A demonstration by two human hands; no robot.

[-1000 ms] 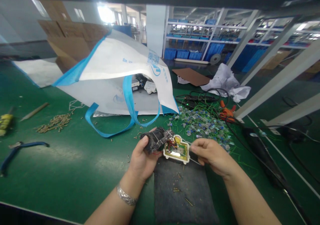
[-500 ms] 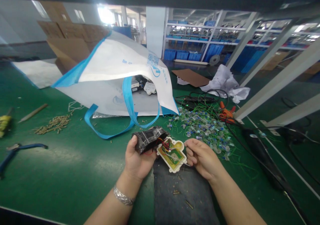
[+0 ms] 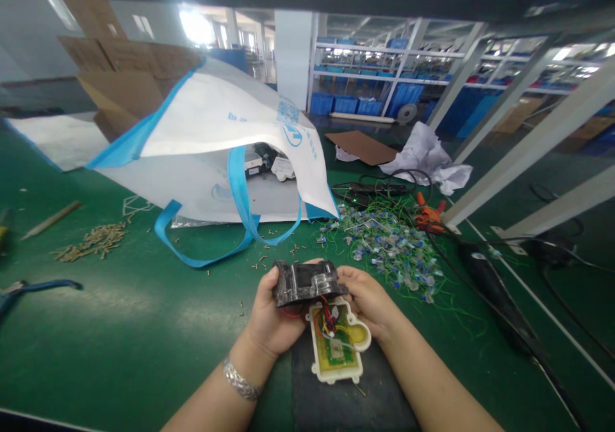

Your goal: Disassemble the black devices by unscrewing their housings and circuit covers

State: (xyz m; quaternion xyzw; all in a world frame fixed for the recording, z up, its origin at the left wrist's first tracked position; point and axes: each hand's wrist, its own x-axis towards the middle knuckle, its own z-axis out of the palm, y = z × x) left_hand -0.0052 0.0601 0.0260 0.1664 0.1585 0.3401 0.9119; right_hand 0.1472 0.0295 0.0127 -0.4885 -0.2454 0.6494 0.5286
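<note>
A black plastic housing point(image 3: 307, 283) is held up between my two hands, tilted with its outer side toward me. My left hand point(image 3: 273, 320) is closed round its left end, thumb on top. At the right end, my right hand point(image 3: 368, 300) grips it with fingers partly hidden behind. Red, yellow and black wires point(image 3: 329, 322) run from the housing to a white plastic cover point(image 3: 336, 377), which carries a green circuit board point(image 3: 334, 348) under yellowish potting. The cover hangs below the housing, over a dark mat point(image 3: 355, 413).
Loose screws point(image 3: 259, 265) and a screw pile point(image 3: 98, 243) lie on the green table. A white bag point(image 3: 230, 118) with blue handles stands behind. Green-wired small parts point(image 3: 394, 246) are heaped at right, near orange-handled pliers point(image 3: 428, 214) and a black cabled tool point(image 3: 500, 297). Blue-handled pliers point(image 3: 43, 286) lie left.
The housing has turned over and come level, and the cover has swung down below it. My right hand has moved from the cover to the housing. Several screws now lie scattered before the bag.
</note>
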